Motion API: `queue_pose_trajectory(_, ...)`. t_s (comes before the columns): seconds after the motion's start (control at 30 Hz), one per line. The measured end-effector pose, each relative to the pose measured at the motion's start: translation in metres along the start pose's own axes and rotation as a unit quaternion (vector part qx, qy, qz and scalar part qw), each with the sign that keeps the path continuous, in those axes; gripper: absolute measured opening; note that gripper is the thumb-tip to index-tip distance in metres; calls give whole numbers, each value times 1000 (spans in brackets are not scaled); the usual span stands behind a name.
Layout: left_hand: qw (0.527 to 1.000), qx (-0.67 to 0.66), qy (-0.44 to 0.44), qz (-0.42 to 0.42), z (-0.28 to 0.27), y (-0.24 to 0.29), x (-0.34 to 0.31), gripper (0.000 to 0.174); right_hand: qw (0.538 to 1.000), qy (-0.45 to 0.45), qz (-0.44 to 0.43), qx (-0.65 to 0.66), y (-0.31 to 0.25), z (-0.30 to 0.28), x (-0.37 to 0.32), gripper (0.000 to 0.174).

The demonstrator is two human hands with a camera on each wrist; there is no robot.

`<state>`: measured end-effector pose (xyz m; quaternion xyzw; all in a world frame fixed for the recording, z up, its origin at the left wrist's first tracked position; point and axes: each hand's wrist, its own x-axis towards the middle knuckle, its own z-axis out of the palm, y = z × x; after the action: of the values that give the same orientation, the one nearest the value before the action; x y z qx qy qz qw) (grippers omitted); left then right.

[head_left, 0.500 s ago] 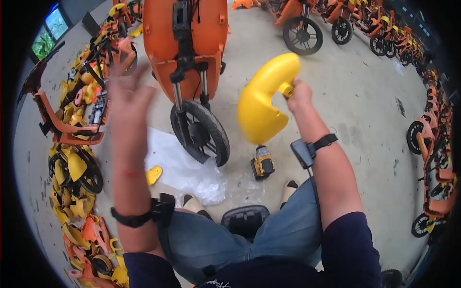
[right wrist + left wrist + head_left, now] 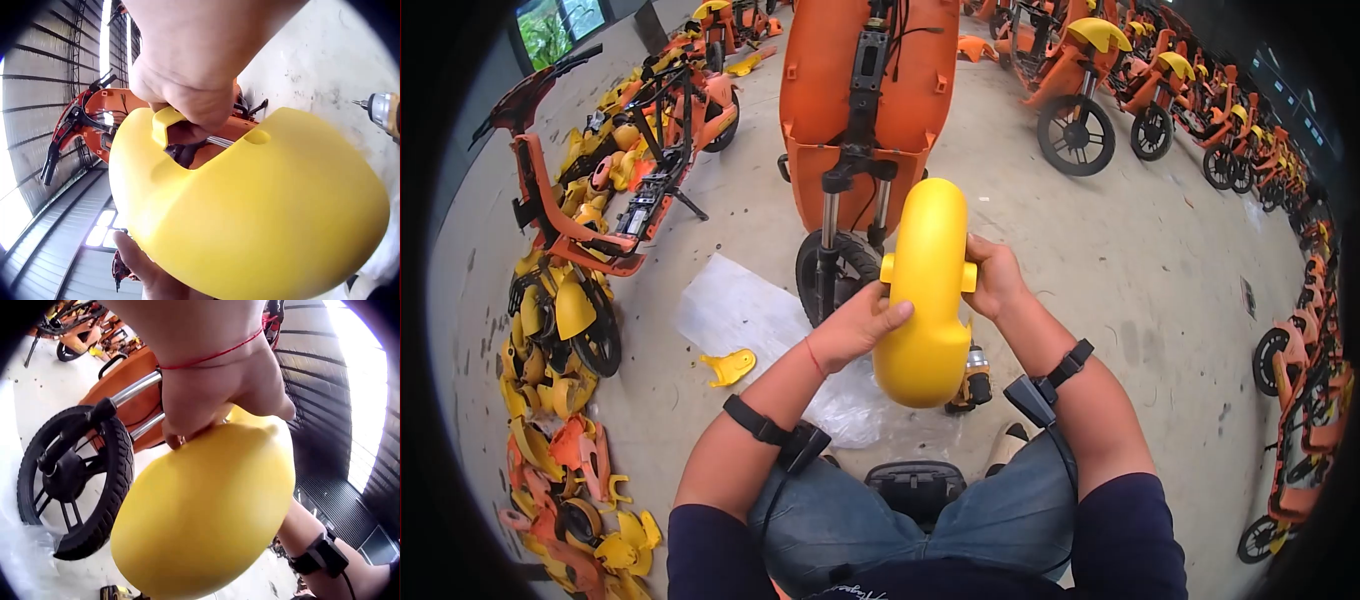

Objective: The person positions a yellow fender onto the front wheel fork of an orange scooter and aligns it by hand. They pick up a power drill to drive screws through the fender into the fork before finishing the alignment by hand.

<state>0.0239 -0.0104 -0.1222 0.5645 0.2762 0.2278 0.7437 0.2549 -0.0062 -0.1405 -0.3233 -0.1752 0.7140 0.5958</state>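
A curved yellow front fender (image 2: 927,290) is held up between both hands, its long side upright in the head view. The left hand (image 2: 862,322) grips its left edge, thumb lying on the outer face; the fingers are partly hidden behind it. On the other side, the right hand (image 2: 994,278) pinches the small tab (image 2: 167,125) that sticks out from the fender. Behind the fender stands an orange scooter (image 2: 860,120), with its front wheel (image 2: 72,481) and fork bare of any cover. In the right wrist view, the left thumb (image 2: 134,259) shows at the fender's far edge.
A yellow and black power drill (image 2: 972,384) stands on the floor, partly behind the fender. Clear plastic sheeting (image 2: 740,300) lies by the wheel, with a small yellow part (image 2: 728,367) beside it. Scooter parts (image 2: 550,440) are heaped along the left; more scooters (image 2: 1090,120) line the right.
The left hand, raised and empty before, has come down and now grips the fender. The fender has moved lower and turned upright, still in the right hand. The head view has shifted.
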Motion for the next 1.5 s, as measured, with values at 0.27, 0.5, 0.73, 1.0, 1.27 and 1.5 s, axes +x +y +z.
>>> queue_pose_trajectory(0.27, 989, -43, 135, -45, 6, -29, 17, 51, 936, 144, -24, -320, 24, -47, 29, 67)
queue_pose_trajectory(0.5, 958, -176, 222, -51, -12, -59, 49, 45, 828, -6, -8, -560, 32, -29, -13, 95)
queue_pose_trajectory(0.73, 939, -172, 297, -39, -11, -51, 96, 46, 763, -6, -90, -640, 22, -35, -15, 131)
queue_pose_trajectory(1.0, 933, -236, 267, -34, -56, -35, 109, 43, 705, 22, -151, -692, 34, -29, 1, 124)
queue_pose_trajectory(1.27, 982, 75, 172, 0, -82, -48, 92, 56, 770, 46, -101, -628, 16, -22, 52, 114)
queue_pose_trajectory(1.5, 979, 84, 152, -110, -100, -53, 54, 71, 755, 43, -141, -638, 5, -16, 59, 110)
